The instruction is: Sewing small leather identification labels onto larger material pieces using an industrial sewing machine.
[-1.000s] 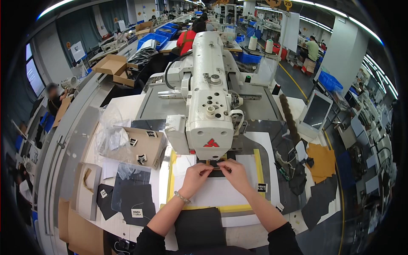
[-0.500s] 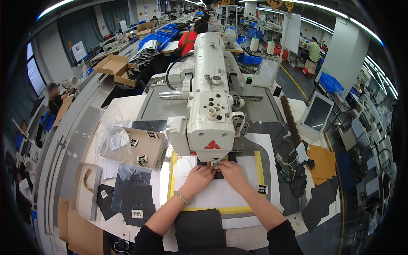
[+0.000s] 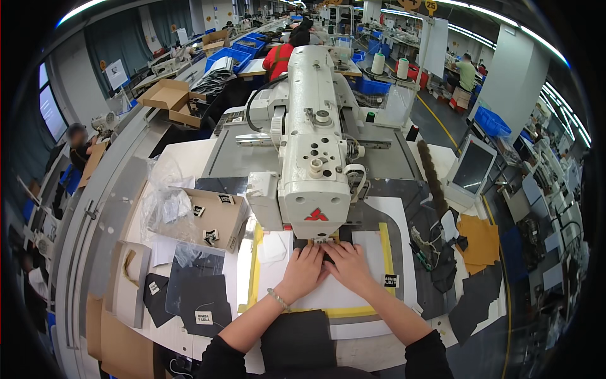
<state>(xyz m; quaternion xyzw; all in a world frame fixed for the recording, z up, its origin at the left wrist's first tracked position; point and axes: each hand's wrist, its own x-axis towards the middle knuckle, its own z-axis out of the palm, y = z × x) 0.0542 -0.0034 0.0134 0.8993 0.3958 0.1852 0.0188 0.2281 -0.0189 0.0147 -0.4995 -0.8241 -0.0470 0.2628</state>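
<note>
Pretty cluttered bench point(image 3: 183, 155), box point(image 3: 237, 227) with labels point(image 3: 211, 237) inside, left hand point(image 3: 304, 270) and right hand point(image 3: 346, 262) by sewing machine point(image 3: 312, 196), palms hidden, can't tell either grip's state

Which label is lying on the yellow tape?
The black label with pale print, beside the right forearm: it overlaps the tape, while most others lie in the cardboard box or on dark fabric.

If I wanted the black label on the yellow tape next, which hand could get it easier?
Probably the right hand: it's nearer the black label. The left hand is farther away, with the right in between.
</note>
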